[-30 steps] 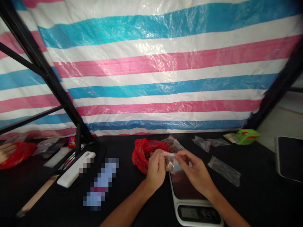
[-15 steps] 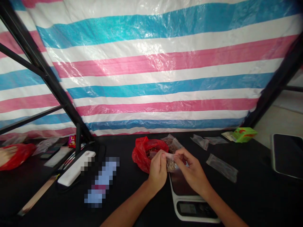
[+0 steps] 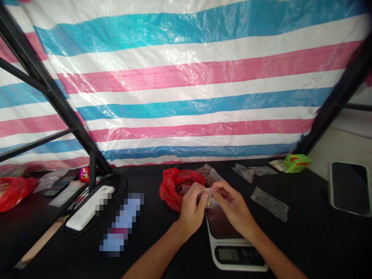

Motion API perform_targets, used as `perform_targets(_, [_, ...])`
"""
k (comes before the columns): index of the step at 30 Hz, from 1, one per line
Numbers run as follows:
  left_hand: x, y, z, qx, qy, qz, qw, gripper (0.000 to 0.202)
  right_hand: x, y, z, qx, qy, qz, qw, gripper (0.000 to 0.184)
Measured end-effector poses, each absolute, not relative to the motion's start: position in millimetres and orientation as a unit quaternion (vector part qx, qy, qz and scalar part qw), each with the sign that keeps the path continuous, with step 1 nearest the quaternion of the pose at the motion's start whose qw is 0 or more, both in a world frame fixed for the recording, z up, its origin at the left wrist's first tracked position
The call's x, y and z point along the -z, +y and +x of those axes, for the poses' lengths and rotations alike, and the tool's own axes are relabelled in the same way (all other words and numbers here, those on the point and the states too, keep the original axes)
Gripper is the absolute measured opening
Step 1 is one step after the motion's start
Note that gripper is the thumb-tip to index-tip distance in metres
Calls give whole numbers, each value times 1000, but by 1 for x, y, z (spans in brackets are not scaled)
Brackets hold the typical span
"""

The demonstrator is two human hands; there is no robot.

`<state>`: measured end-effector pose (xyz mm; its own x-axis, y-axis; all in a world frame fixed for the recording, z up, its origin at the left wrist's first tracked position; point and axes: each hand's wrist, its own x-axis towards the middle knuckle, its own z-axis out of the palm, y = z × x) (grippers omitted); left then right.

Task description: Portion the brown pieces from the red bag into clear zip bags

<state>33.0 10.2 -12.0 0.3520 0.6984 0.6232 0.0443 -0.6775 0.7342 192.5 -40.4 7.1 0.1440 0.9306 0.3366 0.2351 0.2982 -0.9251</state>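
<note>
My left hand (image 3: 192, 209) and my right hand (image 3: 231, 205) pinch the top edge of a small clear plastic bag (image 3: 209, 200) between them. Something pale lies inside it, too small to name. Both hands are above the far part of a kitchen scale (image 3: 225, 224) with a dark plate, a white rim and a small display. Just behind my left hand sits an open red plastic bag (image 3: 170, 190) with brown bits (image 3: 183, 186) in it. Past my fingers lies another clear bag (image 3: 209, 173) with brownish contents, partly hidden.
Flat clear bags (image 3: 270, 203) lie to the right, near a green box (image 3: 297, 163) and a dark-screened device (image 3: 349, 188). At left are a white power strip (image 3: 89, 207), a blurred blue item (image 3: 124, 223) and another red bag (image 3: 19, 192). A striped sheet (image 3: 197, 77) hangs behind.
My fingers have shifted along the clear bag's top edge, and the left fingers have curled over, so less of the bag shows. The view has turned slightly to the right.
</note>
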Motion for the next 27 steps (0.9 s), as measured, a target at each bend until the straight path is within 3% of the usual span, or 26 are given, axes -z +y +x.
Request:
perform_targets(10, [13,8,34,-495,243,772,316,22,-10,-42,192,-303,-607,-483,554,21])
perform_targets(17, [16,10,37,-521,267,750,309,11,-8,-38,195,-275,-567,-479,611,22])
perform_targets(27, [11,9,37,-536,254,742,313,10,-13,-41,192,-267,-586,-487,590,17])
